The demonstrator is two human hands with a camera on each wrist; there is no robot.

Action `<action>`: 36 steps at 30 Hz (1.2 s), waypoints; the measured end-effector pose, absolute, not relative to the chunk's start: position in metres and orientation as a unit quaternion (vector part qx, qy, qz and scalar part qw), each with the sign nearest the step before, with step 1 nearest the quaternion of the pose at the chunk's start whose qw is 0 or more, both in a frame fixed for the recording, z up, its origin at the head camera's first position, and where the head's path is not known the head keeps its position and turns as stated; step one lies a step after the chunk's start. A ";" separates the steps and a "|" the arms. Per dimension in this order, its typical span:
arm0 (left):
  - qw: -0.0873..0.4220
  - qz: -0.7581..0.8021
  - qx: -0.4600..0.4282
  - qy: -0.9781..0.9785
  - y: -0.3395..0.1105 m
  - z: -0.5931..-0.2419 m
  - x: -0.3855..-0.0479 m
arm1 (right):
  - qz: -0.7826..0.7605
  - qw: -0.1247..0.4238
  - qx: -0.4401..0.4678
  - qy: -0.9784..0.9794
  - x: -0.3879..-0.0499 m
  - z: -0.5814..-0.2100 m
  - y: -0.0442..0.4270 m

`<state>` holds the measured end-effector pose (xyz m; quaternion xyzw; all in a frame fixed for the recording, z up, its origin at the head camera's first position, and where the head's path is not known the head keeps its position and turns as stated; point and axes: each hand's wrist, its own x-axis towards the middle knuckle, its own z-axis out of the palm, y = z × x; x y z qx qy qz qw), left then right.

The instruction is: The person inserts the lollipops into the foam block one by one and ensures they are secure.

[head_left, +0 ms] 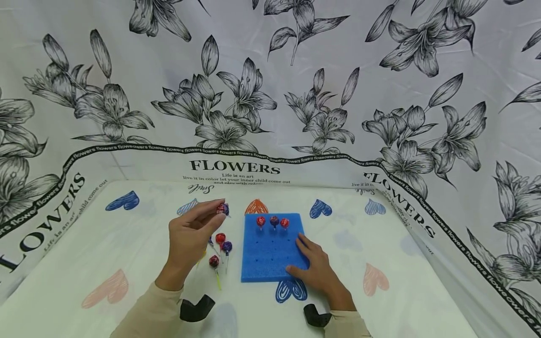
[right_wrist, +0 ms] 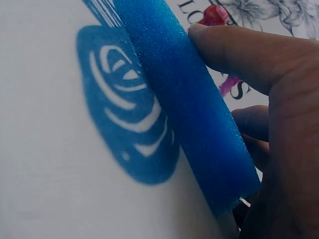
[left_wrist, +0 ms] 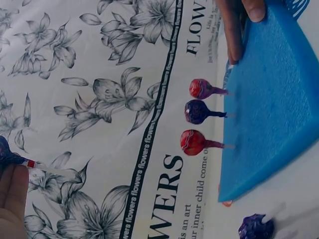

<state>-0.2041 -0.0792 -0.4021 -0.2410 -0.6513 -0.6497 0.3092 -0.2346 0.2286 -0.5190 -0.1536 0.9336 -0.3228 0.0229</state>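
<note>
My left hand [head_left: 189, 237] is raised left of the blue foam board [head_left: 270, 272] and pinches a lollipop [head_left: 222, 209] in a dark purple and red wrapper. Its white stick points out past the fingers in the left wrist view. At the board's near right corner rests my right hand [head_left: 317, 265], thumb on the top face and straight fingers along the right edge. Upright in the far row of holes stand a red lollipop [head_left: 260, 221], a purple lollipop [head_left: 274, 221] and another red lollipop [head_left: 285, 223].
Left of the board several loose lollipops lie on the table, among them a red one [head_left: 220, 238], a purple one [head_left: 227, 246] and a dark red one [head_left: 214, 261]. Others are partly behind my left hand. Behind the table hangs a flower-printed cloth [head_left: 283, 117].
</note>
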 end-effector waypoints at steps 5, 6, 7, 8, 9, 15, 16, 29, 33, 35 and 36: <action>0.289 -0.642 -0.230 -0.672 -0.059 -0.412 -0.213 | -0.317 0.021 -0.159 0.935 -0.235 -0.519 0.229; 0.286 -0.642 -0.230 -0.673 -0.055 -0.413 -0.215 | -0.314 0.019 -0.160 0.935 -0.235 -0.519 0.229; 0.283 -0.642 -0.231 -0.674 -0.052 -0.415 -0.216 | -0.318 0.019 -0.162 0.934 -0.235 -0.518 0.229; 0.280 -0.642 -0.233 -0.674 -0.049 -0.415 -0.217 | -0.322 0.018 -0.165 0.932 -0.235 -0.518 0.229; 0.278 -0.644 -0.233 -0.673 -0.046 -0.416 -0.217 | -0.325 0.017 -0.167 0.931 -0.234 -0.518 0.228; 0.251 -0.668 -0.230 -0.662 -0.031 -0.419 -0.222 | -0.327 0.014 -0.173 0.929 -0.234 -0.516 0.229; 0.246 -0.669 -0.227 -0.663 -0.029 -0.419 -0.223 | -0.324 0.016 -0.172 0.930 -0.234 -0.516 0.229; 0.193 -0.698 -0.197 -0.661 0.003 -0.428 -0.231 | -0.324 0.018 -0.161 0.932 -0.236 -0.516 0.230; 0.185 -0.693 -0.194 -0.669 0.010 -0.422 -0.226 | -0.328 0.020 -0.165 0.930 -0.236 -0.516 0.230; 0.177 -0.689 -0.185 -0.678 0.013 -0.415 -0.222 | -0.332 0.021 -0.167 0.928 -0.235 -0.515 0.229; 0.172 -0.685 -0.179 -0.685 0.015 -0.412 -0.219 | -0.333 0.022 -0.167 0.928 -0.234 -0.515 0.229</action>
